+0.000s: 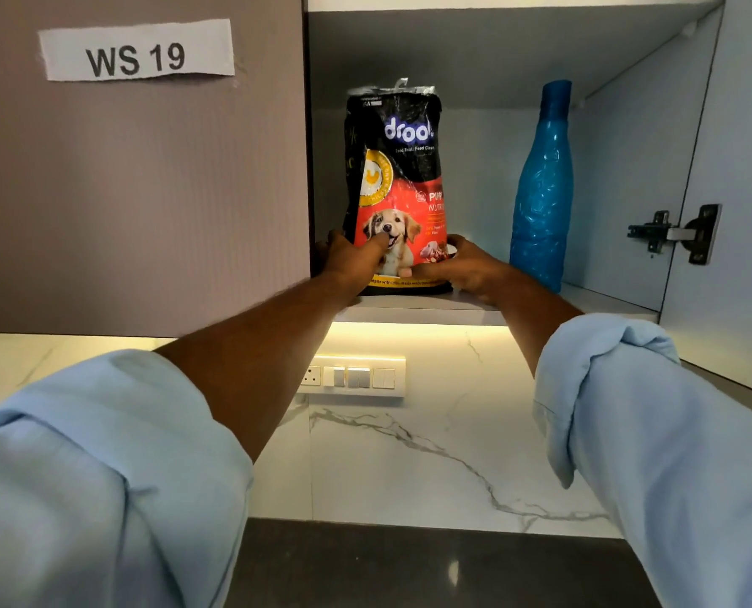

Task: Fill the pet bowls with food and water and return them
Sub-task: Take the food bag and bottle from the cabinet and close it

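Sleeves: pale blue cotton shirt sleeves (102, 467), rolled to the elbow on both bare forearms, lie nearest the lens
Tabletop: dark grey speckled stone tabletop (431, 568) along the bottom edge, below a white marble-veined wall panel carrying a white switch plate (351, 376)
Left hand: left hand (352, 261) wraps the bag's lower left corner; thumb pressed flat on the printed front, fingers curled round the side and mostly hidden
Right hand: right hand (466, 265) cups the lower right corner; fingers spread along the base edge, fingertips behind the bag, out of sight
Task item: glossy black and red plastic pouch of puppy food (394, 186), upright on the pale cabinet shelf (413, 312), its crimped top fold leaning slightly; no pet bowls are in view
Neighbour: translucent blue ribbed plastic water bottle (541, 190), tall and narrow-necked, stands near the pouch on the right, not touching it
Cabinet: matte grey-brown closed door with a torn paper label reading "WS 19" (136, 49); the right door stands open on a steel hinge (676, 233)
Step in hand: judged to be lifting the pouch down from the shelf
Technique: the film is slick and the contents shift, so support the base with both palms, draw it straight forward off the lip, and keep it upright, clear of the bottle
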The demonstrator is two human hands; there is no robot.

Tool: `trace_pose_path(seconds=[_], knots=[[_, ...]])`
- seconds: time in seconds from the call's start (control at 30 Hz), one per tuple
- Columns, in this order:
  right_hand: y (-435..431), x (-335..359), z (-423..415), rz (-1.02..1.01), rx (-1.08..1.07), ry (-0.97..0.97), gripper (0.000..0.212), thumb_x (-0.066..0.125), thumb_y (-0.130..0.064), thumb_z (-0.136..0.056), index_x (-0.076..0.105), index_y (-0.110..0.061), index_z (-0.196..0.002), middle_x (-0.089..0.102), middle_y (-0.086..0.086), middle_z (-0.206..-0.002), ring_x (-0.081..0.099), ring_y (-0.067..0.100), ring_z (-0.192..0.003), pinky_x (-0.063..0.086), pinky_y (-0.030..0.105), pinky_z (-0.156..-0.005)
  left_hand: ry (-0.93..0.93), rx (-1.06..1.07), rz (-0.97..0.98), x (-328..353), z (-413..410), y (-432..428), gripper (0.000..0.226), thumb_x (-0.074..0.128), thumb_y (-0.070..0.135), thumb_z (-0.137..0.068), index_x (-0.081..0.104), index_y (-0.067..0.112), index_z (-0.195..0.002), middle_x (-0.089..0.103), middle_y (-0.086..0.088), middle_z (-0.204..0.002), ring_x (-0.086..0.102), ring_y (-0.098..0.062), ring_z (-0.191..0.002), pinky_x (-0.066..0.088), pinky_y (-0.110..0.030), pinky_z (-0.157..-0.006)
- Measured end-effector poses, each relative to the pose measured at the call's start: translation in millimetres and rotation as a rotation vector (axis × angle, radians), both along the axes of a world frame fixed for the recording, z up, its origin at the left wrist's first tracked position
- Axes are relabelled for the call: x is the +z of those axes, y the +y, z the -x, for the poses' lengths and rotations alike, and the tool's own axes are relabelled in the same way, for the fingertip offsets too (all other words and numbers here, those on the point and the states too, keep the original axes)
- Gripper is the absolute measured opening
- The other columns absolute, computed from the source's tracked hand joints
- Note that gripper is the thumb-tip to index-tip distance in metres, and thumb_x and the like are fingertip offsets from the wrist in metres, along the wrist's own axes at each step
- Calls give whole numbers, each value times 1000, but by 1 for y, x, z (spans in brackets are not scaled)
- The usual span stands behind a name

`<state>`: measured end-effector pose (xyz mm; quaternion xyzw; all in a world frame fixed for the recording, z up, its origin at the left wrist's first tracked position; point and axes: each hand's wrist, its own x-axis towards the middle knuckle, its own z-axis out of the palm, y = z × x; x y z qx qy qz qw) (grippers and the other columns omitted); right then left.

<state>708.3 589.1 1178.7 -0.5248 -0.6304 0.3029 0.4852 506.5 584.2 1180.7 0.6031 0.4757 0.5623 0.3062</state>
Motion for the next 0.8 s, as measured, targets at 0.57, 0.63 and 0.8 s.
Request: trace_pose_path(seconds=[0.57,0.63,0.8], knots=[[-94,-3,5,-120,-86,-160,144,98,-58,-41,23,-23,-159,53,1,-150,58,23,-134,50,49,-114,34,-390,-98,-2,24,-46,106,103,47,-53,54,18,-143,71,-2,-133,70,-25,-121,58,-53,-104],[-106,-3,9,-141,-51,-146,137,98,-54,-44,29,-25,-159,56,0,-149,59,21,-133,50,49,-114,4,-405,-103,-1,27,-56,112,103,48,-45,54,18,-142,72,-2,-131,71,-24,-118,59,-51,-103],[-129,-16,16,-215,-85,-106,123,100,-46,-56,33,-27,-157,61,-3,-143,63,17,-127,53,47,-110,-20,-439,-127,-8,36,-77,102,101,44,-47,61,16,-137,76,1,-122,75,-20,-110,63,-45,-95]])
